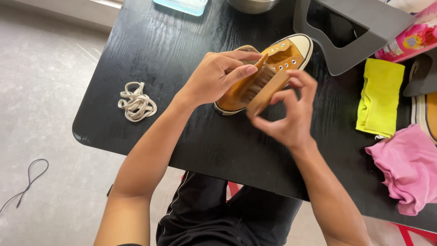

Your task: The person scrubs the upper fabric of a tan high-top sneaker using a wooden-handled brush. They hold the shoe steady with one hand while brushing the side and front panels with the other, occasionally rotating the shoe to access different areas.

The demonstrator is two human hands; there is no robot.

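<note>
While our left hand (214, 77) steadies the mustard shoe (266, 70) on the black counter (154, 45), our right hand (289, 114) grips a wooden brush (266, 89), bristles pressed to the shoe's side. The laces (136, 102) already lie removed in a heap to the left. We judge brushing underway; 2 cloths, yellow (380, 98) and pink (407, 166), lie to the right.

You are sitting in what looks like a home room, used as a small shoe-cleaning corner. You see a black wood-grain table (154, 50) on a pale tiled floor (41, 91), with household things on it: a yellow cloth (378, 98), a pink cloth (407, 166), a pink detergent bottle (412, 41) and a metal bowl (252, 4).
</note>
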